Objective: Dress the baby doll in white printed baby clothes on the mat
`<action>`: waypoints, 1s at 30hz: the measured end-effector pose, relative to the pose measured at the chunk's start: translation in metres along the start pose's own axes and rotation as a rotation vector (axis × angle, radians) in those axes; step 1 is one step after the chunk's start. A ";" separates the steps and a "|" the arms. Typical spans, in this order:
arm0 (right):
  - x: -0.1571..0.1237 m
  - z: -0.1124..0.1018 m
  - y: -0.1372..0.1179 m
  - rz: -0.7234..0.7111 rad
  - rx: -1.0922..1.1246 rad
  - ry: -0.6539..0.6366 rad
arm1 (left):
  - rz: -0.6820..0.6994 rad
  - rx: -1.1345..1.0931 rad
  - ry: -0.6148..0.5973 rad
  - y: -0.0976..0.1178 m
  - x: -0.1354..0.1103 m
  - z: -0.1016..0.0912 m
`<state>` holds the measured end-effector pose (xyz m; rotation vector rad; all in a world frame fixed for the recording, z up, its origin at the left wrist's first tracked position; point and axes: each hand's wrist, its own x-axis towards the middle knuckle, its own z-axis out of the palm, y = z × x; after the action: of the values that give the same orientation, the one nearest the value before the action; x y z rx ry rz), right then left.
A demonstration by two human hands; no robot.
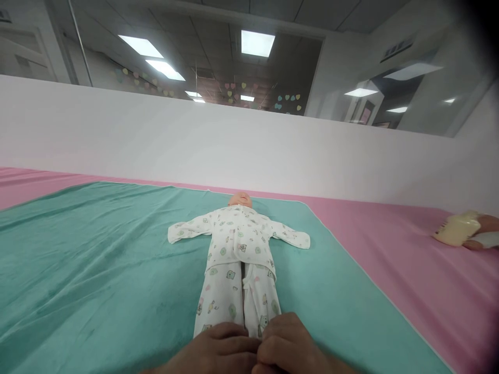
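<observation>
A baby doll [240,199] lies on its back, its head toward the wall and its arms spread out. It is dressed in a white printed baby top [237,236] with long sleeves that cover its hands. Below the top are matching baby pants [222,293], the two legs side by side. At the bottom edge, my left hand [220,350] is closed over the lower end of the pants. Close beside it, my right hand [290,345] has its fingers curled on the other pant leg. The fingertips and the pants' cuffs are mostly hidden.
A green blanket [117,259] with wrinkles on its left side lies under the doll, over a pink sheet [390,249]. At the right edge is a pale yellow rounded object [458,228] with skin-toned parts. A white wall [195,145] with windows stands behind.
</observation>
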<state>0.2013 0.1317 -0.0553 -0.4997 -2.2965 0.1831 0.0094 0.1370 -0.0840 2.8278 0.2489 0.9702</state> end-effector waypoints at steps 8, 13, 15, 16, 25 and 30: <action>0.004 -0.010 0.005 0.486 0.130 0.084 | 0.043 0.113 0.032 0.017 0.024 -0.024; 0.010 -0.015 0.034 0.726 0.319 0.262 | 0.059 0.151 -0.028 0.030 0.029 -0.050; 0.011 -0.013 0.045 0.771 0.349 0.302 | 0.056 0.167 -0.024 0.033 0.029 -0.052; 0.011 -0.012 0.050 0.784 0.355 0.315 | 0.061 0.173 -0.021 0.035 0.028 -0.052; 0.014 -0.018 0.068 0.779 0.245 0.521 | -0.136 0.050 0.254 -0.001 0.012 -0.061; 0.026 -0.006 0.061 0.757 0.192 0.542 | -0.451 0.231 0.434 -0.046 -0.004 -0.077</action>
<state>0.2079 0.1973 -0.0509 -1.1412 -1.4633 0.5531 -0.0468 0.1876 -0.0346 2.5205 1.0530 1.4943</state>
